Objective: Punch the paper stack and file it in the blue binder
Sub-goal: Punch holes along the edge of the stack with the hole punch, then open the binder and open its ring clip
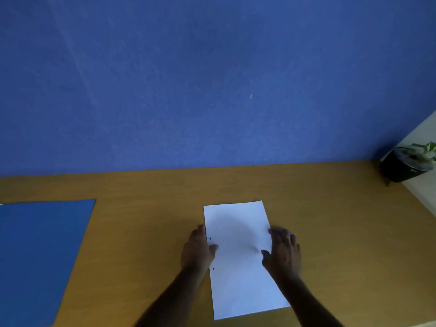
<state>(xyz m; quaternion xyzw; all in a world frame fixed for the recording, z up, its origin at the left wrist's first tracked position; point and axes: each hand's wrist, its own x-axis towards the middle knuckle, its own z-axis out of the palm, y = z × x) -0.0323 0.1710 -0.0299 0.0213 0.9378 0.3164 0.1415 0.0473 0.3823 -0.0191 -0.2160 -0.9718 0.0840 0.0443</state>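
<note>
The left hand (199, 247) grips the left long edge of the paper stack (240, 256), thumb laid over the top sheet and fingers along the edge. The right hand (282, 250) holds the opposite long edge the same way, thumb on the sheet and fingers curled down the side. Between the hands the stack lies flat on the desk (342, 220).

Two dark holes show along the stack's left margin, just by the left hand, so the punching looks done. No punch is in view. Filing is what remains, by my reading. The blue binder (40, 253) lies closed and flat well to the left of the left hand, apart from the stack.

The desk is brown wood grain. Beyond the hands rises a blue felt-like partition (212, 79). Far right of the right hand, a black pot with a green plant (408, 165) stands in the desk's back corner, beside a pale wall.
</note>
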